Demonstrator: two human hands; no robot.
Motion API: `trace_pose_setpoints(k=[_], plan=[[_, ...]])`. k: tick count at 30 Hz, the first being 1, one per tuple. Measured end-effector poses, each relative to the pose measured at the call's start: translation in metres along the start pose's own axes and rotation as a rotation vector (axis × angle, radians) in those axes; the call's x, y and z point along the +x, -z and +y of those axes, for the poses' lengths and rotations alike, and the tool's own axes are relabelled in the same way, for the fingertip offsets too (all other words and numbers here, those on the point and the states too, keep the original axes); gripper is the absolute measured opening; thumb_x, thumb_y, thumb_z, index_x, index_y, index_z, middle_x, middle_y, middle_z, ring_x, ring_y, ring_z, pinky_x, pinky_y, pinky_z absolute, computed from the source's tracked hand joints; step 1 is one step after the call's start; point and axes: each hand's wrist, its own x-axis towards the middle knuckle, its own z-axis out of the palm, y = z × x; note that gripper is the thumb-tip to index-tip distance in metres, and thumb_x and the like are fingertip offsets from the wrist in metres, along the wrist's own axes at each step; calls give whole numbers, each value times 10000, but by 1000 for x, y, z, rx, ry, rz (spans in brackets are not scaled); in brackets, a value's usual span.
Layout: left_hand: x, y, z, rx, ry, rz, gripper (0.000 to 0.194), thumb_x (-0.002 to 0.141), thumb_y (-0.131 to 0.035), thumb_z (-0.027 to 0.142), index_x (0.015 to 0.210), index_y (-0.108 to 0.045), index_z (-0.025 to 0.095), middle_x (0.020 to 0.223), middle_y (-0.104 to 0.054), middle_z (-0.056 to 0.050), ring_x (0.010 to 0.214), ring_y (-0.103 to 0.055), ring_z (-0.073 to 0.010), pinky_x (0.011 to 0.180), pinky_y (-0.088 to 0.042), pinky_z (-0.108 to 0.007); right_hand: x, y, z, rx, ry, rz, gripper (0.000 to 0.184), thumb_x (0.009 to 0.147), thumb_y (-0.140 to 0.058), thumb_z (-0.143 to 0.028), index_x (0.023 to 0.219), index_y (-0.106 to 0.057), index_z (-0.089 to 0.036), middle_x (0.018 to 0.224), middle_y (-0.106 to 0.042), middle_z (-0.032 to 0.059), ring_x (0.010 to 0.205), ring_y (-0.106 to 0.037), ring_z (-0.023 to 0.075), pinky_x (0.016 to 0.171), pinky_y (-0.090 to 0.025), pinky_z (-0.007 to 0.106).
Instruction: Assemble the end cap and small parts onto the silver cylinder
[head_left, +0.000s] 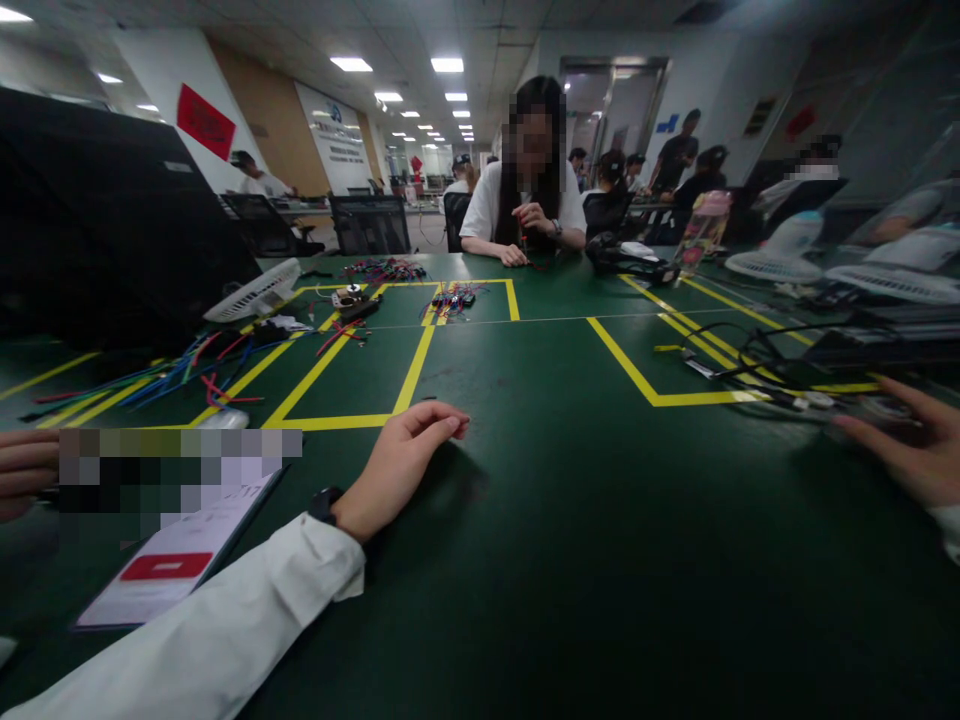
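1. The left hand rests on the green table, fingers loosely curled and grasping nothing; a black wristwatch sits above a white sleeve.
2. Just beside that forearm, on its left, lies a tablet with a white screen and a red bar, flat on the table and partly blurred.
3. The right hand lies at the right edge, fingers spread and released, its fingertips near a tangle of black cables that crosses yellow tape lines.
4. Another hand enters at the far left edge.
5. Loose blue and red wires lie well ahead of the left hand, near a small white fan.
6. Across the table a seated person in white holds a red wire.
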Motion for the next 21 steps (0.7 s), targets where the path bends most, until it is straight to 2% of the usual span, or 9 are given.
trace_pose_setpoints(k=[4, 7, 8, 9, 11, 13, 15, 18, 21], plan=[[0, -3, 5, 34, 7, 0, 163, 791, -574, 297, 843, -647, 161, 830, -660, -41, 816, -606, -174, 789, -448, -303, -15, -3, -18, -195, 160, 48, 757, 637, -683, -513, 1325, -441, -312, 1040, -614, 136, 839, -556, 251, 650, -384, 370], [-1, -6, 9, 74, 15, 4, 170, 791, -566, 304, 830, -648, 161, 830, -664, -43, 807, -609, -177, 779, -453, -304, -51, -5, -70, 113, 176, -29, 669, 632, -722, -378, 1264, -509, -321, 945, -626, 73, 848, -564, 224, 773, -413, 377], [-1, -6, 10, 86, 14, 1, 175, 791, -562, 309, 829, -649, 162, 832, -666, -44, 808, -610, -181, 777, -454, -307, -67, -7, -92, 315, 146, -159, 639, 632, -723, -351, 1240, -530, -313, 918, -626, 60, 835, -569, 207, 803, -422, 374], [-1, -6, 11, 96, 9, -2, 180, 793, -558, 315, 829, -649, 164, 833, -666, -45, 810, -610, -184, 777, -453, -311, -84, -8, -116, 590, 83, -377, 621, 643, -714, -317, 1236, -531, -286, 941, -629, 70, 865, -578, 209, 840, -430, 381], [-2, -6, 12, 111, -3, -8, 188, 797, -551, 325, 835, -648, 169, 833, -665, -44, 814, -610, -189, 775, -451, -314, -118, -14, -164, 785, 89, -644, 498, 735, -615, -379, 1210, -531, -255, 987, -640, 72, 862, -614, 190, 794, -495, 348], [-3, -6, 12, 119, -5, -13, 190, 801, -549, 331, 840, -644, 171, 828, -662, -43, 818, -609, -189, 776, -451, -314, -148, -22, -206, 1158, -140, -1063, 402, 793, -559, -335, 1166, -524, -189, 994, -640, 78, 875, -630, 165, 781, -526, 311], [-3, -6, 12, 123, -6, -14, 192, 802, -547, 335, 839, -641, 173, 824, -660, -42, 814, -609, -190, 777, -453, -315, -169, -33, -237, 1340, -363, -1359, 327, 863, -475, -316, 1127, -518, -127, 924, -652, 83, 827, -645, 126, 732, -543, 236], [-4, -5, 12, 137, -11, -15, 195, 798, -547, 340, 836, -641, 173, 833, -663, -45, 811, -608, -192, 776, -455, -315, -186, -50, -259, 1409, -552, -1565, 343, 917, -384, -331, 1118, -497, -77, 850, -664, 97, 769, -659, 112, 697, -549, 199], [-3, -5, 12, 144, -15, -26, 194, 795, -552, 339, 832, -645, 173, 845, -669, -44, 811, -608, -189, 766, -452, -303, -189, -62, -259, 1416, -610, -1575, 358, 921, -383, -339, 1137, -478, -70, 848, -672, 107, 774, -667, 126, 715, -552, 214]])
